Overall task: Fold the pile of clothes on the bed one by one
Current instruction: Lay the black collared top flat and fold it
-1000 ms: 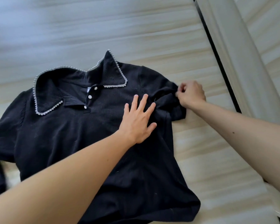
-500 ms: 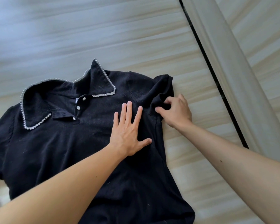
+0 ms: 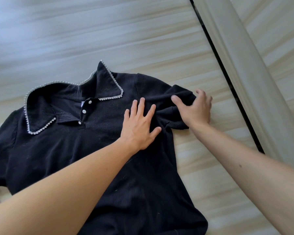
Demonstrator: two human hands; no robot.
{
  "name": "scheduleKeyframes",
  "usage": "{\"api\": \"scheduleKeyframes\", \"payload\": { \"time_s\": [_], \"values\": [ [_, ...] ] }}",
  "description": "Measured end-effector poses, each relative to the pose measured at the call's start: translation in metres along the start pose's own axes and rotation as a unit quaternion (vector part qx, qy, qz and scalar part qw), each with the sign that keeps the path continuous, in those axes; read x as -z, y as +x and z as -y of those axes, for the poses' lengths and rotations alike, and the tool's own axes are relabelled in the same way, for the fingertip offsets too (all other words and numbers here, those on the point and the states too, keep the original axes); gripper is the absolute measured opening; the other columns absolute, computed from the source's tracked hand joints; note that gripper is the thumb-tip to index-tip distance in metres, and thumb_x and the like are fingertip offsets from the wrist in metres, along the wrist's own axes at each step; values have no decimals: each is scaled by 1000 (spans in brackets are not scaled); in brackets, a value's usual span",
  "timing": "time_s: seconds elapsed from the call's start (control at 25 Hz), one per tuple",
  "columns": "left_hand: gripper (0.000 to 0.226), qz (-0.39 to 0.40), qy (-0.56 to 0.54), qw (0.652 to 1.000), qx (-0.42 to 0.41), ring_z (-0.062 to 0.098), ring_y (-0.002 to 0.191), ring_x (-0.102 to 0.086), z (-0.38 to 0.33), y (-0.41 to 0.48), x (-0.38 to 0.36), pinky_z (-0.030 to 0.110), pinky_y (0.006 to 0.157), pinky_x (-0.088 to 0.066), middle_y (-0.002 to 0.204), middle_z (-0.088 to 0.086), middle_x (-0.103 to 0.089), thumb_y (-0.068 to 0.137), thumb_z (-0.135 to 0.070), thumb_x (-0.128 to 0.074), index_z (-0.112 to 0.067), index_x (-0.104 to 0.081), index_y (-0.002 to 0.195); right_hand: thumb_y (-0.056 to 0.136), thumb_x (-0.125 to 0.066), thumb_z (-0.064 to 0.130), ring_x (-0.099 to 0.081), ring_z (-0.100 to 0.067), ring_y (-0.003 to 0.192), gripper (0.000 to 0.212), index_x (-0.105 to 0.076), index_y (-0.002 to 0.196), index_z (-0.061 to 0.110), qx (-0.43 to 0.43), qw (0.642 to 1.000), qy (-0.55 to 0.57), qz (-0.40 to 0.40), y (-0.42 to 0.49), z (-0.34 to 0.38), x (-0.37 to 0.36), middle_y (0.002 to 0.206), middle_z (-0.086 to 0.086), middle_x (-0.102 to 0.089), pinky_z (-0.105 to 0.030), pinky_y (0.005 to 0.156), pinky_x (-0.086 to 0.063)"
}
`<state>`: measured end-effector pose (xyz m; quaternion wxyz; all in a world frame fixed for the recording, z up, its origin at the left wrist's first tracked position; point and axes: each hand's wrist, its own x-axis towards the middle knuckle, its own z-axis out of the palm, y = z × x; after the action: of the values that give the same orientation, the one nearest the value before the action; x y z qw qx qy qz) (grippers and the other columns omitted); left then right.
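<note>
On the bed (image 3: 143,39), a black polo shirt (image 3: 66,150) lies flat, not folded yet. The left hand (image 3: 139,126) presses its chest, fingers spread. The right hand (image 3: 195,111) pinches the short sleeve (image 3: 182,92), thumb on top. Folding looks just begun.

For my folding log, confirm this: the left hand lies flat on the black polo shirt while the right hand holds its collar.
No: the head view shows the left hand flat on the black polo shirt, but the right hand holds its sleeve, not the collar.
</note>
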<state>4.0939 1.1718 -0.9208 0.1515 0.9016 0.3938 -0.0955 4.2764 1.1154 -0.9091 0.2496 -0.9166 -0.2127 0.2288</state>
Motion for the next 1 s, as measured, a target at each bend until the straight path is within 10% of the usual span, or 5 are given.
{"api": "scheduleKeyframes", "payload": {
  "time_s": [0.44,0.56,0.64,0.72,1.0],
  "values": [
    [73,24,-185,982,22,27,158,-2,14,-6,7,46,127,-11,170,12,-6,101,-38,-44,-7,-15,161,80,-68,24,-68,-32,96,21,-65,99,15,87,983,95,129,-11,98,13,101,-10,-72,-45,82,-57],
    [38,-147,-471,852,172,24,115,-61,50,-15,35,21,97,-45,118,10,-71,91,-16,-42,-11,-70,116,80,-75,32,-72,-21,84,30,-65,103,16,151,926,178,296,-44,147,15,102,-10,-71,-46,68,-62],
    [36,-155,-661,678,282,25,92,-68,77,-19,57,25,79,-54,93,6,-74,103,-31,-40,-16,-71,95,97,-62,22,-73,-22,91,17,-61,113,18,121,877,196,422,-67,157,5,106,-8,-64,-39,63,-62],
    [57,-97,-703,613,347,20,86,-69,101,-24,67,31,77,-56,96,4,-76,101,-64,-31,-21,-68,100,96,-54,10,-71,-27,94,17,-62,109,18,155,915,99,359,-75,139,-19,98,-4,-63,-43,72,-63],
    [41,-27,-396,849,348,27,114,-60,116,-22,39,41,95,-53,118,1,-64,84,-29,-70,-19,-60,122,83,-71,49,-45,-27,124,67,-49,141,25,310,899,-251,179,-107,42,-65,135,-4,-43,-42,100,-45]
  ]
}}
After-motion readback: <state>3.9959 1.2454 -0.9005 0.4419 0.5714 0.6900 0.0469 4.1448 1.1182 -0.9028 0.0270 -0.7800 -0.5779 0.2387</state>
